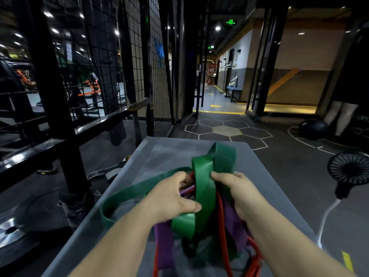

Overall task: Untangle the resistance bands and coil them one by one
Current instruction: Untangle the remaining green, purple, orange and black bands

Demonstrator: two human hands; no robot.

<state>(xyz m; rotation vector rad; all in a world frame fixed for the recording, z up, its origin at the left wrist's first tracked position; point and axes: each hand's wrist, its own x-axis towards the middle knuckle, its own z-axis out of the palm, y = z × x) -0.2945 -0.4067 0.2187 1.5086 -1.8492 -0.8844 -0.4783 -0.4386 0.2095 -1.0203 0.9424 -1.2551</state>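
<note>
A tangle of resistance bands lies on a grey table (159, 154). A wide green band (204, 188) loops up through the middle, and one long loop of it trails off to the left. Purple bands (164, 242) and thin red bands (221, 232) hang under it toward me. My left hand (171, 198) grips the tangle from the left, thumb pressed on the green band. From the right, my right hand (237, 188) holds the bands, its fingertips on the green band's edge. Parts of the tangle are hidden under both hands.
A black wire-mesh rack (111, 56) and black rails stand to the left. A weight plate (16, 226) lies on the floor at the left. On the right are a small black fan (349, 170) with a white cable, a dark ball (313, 128) and a person's legs (343, 116).
</note>
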